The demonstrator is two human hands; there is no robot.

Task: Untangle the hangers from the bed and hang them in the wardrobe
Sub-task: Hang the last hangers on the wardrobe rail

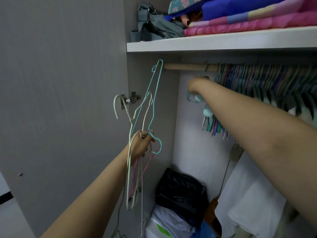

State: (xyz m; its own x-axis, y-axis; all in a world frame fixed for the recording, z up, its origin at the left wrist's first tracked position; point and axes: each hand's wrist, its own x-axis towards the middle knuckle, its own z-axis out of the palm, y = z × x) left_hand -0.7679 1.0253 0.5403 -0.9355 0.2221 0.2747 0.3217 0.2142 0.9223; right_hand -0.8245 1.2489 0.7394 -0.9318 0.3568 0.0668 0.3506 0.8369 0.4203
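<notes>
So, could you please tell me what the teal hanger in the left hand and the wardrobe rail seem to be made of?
Teal hanger: probably coated wire, judging by its thin, evenly coloured, matte outline. Wardrobe rail: apparently bare wood, a pale tan, dull round bar, though the grain is too blurred to confirm.

Inside the wardrobe, the rail (pixel 188 67) runs above the right hand (pixel 197 86), packed hangers (pixel 265 79) to its right; tangled hangers (pixel 151 107) rise above and trail below the left hand (pixel 139 146).
</notes>
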